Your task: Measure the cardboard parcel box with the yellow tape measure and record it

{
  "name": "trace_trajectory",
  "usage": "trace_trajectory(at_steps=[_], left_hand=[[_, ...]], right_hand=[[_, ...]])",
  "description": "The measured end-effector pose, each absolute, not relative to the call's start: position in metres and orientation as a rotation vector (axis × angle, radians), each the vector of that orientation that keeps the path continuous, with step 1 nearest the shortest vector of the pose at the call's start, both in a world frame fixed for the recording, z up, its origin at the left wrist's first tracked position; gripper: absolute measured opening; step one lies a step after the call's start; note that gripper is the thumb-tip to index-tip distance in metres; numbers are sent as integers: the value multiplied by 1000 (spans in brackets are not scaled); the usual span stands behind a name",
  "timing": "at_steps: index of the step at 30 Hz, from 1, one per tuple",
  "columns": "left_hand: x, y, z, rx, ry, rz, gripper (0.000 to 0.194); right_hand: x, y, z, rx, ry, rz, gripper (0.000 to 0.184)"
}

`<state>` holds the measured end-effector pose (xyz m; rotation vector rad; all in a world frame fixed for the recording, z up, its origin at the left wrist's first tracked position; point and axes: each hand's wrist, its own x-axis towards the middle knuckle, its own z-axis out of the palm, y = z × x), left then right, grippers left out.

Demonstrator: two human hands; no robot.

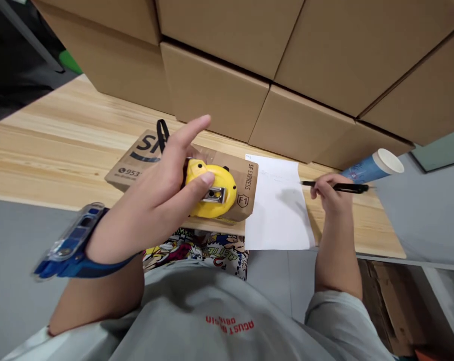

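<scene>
My left hand (166, 185) grips a yellow tape measure (221, 178), thumb across its face and index finger stretched out past it. A black wrist strap (161, 133) loops up behind that hand. Beneath lies a brown cardboard box (249, 183) printed "SF EXPRESS", partly hidden by the hand. Over at the right, my right hand (332, 193) is closed round a black pen (349, 188), its tip pointing left above the right edge of a white sheet of paper (277, 220). Faint writing shows near the top of the sheet, too small to read.
Stacked cardboard boxes (215, 90) form a wall along the back of the wooden table (42, 145). A blue paper cup (365, 168) with a white rim is just beyond my right hand. Flattened cardboard (396, 306) sits below the table at the lower right.
</scene>
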<state>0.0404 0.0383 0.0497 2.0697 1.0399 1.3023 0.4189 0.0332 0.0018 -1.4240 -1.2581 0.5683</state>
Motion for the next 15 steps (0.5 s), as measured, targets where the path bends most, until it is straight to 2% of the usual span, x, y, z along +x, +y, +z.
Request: trace_trajectory(at_steps=[2,5,8,10,15], left_hand=[[41,37,54,2273,1046,1156,54],[43,35,61,2378,1121,1157,40],[44,30,64,2396,1137,1119,31],[46,26,65,2397,1165,1096,29],[50,18,67,2333,1301,1081,24]], right_hand=[[399,59,-1,-1427,-1338,790,60],[371,105,-18,-1410,-1372,1094,63],[356,142,-35,-1356,-1330,1246,73],[354,153,-45,-1325,-1303,1271,66],[357,153,-57,-1318,-1341,1284,28]])
